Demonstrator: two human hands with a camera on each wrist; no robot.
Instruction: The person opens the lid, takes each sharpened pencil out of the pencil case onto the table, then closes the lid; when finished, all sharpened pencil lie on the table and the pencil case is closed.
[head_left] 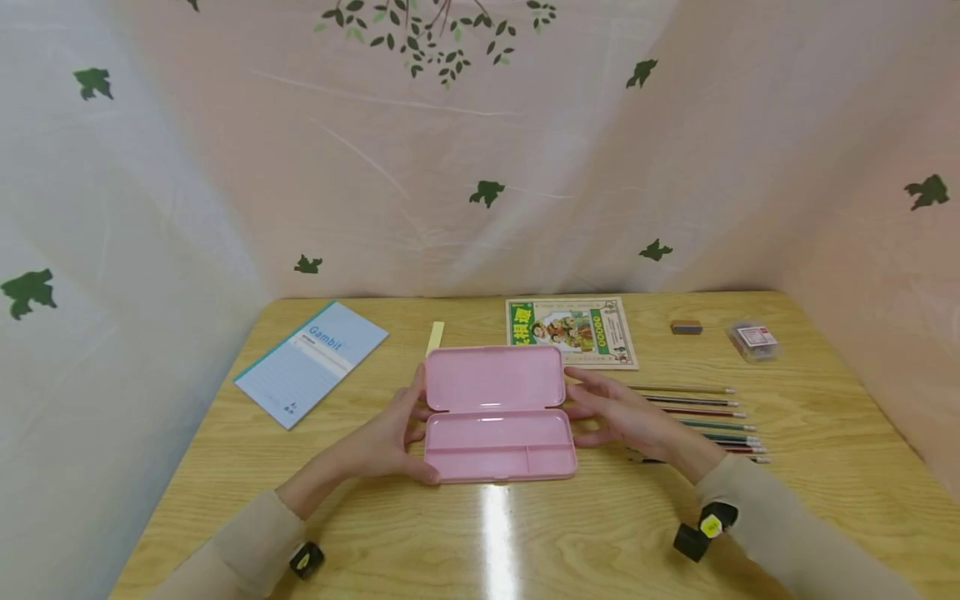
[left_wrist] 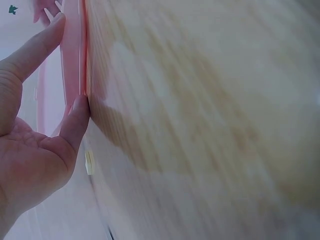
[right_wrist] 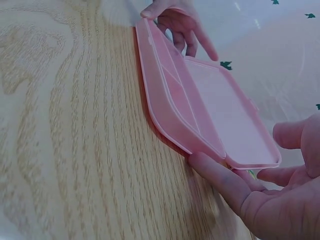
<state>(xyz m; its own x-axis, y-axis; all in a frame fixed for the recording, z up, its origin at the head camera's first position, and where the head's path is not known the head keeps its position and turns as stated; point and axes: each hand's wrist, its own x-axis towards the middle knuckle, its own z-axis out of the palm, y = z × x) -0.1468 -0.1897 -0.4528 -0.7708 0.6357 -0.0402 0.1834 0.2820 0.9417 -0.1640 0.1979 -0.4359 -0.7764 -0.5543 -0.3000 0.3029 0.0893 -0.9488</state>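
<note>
An opened pink pencil case (head_left: 491,437) lies on the table, its lid (head_left: 495,379) raised toward the back and its compartments bare. At the case's left end my left hand (head_left: 386,437) holds it, the thumb on the front corner and other fingers behind at the side. My right hand (head_left: 626,417) is spread at the right end. One of its digits touches the base's lower edge in the right wrist view, while another stands apart near the lid's corner. Several pencils (head_left: 708,412) lie right of the case, partly hidden by the right hand.
At the back left lies a blue notebook (head_left: 315,362). A pale yellow strip (head_left: 435,336) and an illustrated booklet (head_left: 573,332) lie behind the case. An eraser-like brown block (head_left: 686,327) and a small clear box (head_left: 753,340) are at the back right. White cloth (head_left: 480,242) encloses the table.
</note>
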